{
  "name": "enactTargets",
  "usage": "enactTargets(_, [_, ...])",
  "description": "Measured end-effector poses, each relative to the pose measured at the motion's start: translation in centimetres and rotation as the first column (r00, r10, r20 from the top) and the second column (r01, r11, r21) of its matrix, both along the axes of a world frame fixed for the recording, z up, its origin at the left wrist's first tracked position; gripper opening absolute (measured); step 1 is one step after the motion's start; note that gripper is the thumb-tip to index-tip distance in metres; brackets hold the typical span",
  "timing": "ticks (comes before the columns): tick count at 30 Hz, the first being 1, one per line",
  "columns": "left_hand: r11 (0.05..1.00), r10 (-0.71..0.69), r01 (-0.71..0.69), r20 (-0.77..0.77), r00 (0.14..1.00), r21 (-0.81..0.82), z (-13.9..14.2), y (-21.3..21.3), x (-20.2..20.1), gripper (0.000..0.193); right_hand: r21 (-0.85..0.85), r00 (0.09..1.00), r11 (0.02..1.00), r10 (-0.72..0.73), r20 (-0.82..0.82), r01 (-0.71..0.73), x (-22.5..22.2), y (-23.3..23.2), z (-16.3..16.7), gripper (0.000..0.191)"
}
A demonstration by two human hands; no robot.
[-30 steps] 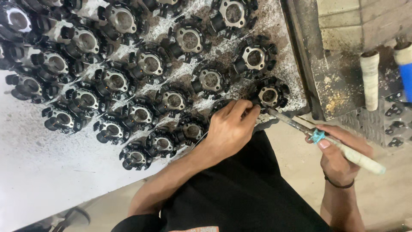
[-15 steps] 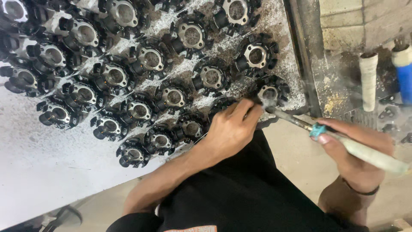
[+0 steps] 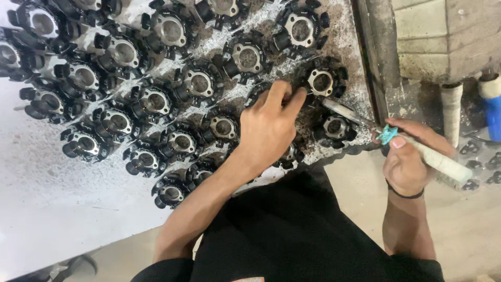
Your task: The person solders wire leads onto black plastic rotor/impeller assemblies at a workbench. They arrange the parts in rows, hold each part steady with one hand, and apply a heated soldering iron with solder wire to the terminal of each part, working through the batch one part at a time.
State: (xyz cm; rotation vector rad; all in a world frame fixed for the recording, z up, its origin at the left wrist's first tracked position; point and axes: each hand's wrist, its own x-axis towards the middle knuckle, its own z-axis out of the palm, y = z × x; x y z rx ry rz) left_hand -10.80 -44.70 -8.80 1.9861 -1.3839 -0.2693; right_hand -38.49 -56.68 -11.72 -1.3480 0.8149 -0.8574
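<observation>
Black round metal stator cores [image 3: 322,82], some twenty in rows, cover the white dusty worktable [image 3: 62,209] to its right edge. Nearest, the right hand [image 3: 409,162] grips a white-handled brush tool [image 3: 412,149]; farther, the left hand [image 3: 269,128] rests half-curled on one core. Progress can't be judged.

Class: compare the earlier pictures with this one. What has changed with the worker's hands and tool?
The left hand slid from the corner part's side onto the next black part inward. The right hand keeps its grip on the white-handled tool, tip by the corner part. The rows of parts stayed put.
</observation>
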Motion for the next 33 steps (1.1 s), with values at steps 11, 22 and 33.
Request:
enactTargets(11, [0.998, -0.047, 0.043, -0.083, 0.995, -0.045, -2.5, 0.1, -1.1, 0.029, -0.098, 0.968, 0.987, 0.098, -0.230, -0.123, 4.1, -1.0, 4.1, 0.027])
enactTargets(22, [0.987, -0.060, 0.034, -0.163, 0.985, -0.157, -1.0, -1.1, -0.7, 0.035, -0.236, 0.666, 0.826, 0.209, -0.716, -0.512, 9.7, -3.4, 12.8, 0.028])
enactTargets(33, [0.946, 0.076, -0.030, 0.133, 0.988, -0.323, 5.0, -3.1, 6.9, 0.027, 0.009, 0.995, 0.996, 0.085, 0.053, -0.086, 9.1, -3.7, 3.2, 0.027])
